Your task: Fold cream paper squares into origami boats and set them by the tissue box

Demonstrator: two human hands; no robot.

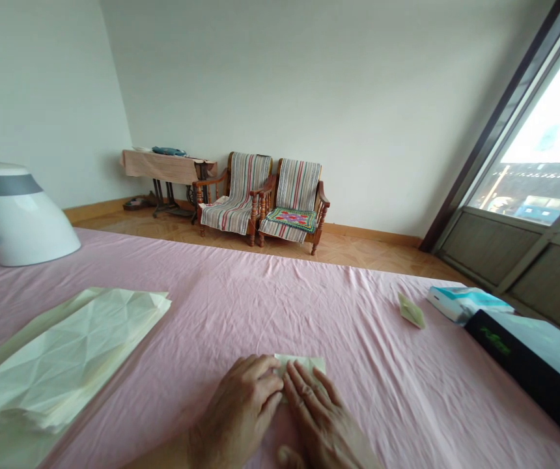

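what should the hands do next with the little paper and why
Probably a light press outward with the right hand, the left hand steadying: the right fingers lie flat across the small pale paper, while the left fingers are at its left edge, so flattening it seems the natural small move.

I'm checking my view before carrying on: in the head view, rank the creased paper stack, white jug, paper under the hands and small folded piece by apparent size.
1. Creased paper stack
2. White jug
3. Paper, partly covered by the right hand; full extent unsure
4. Small folded piece
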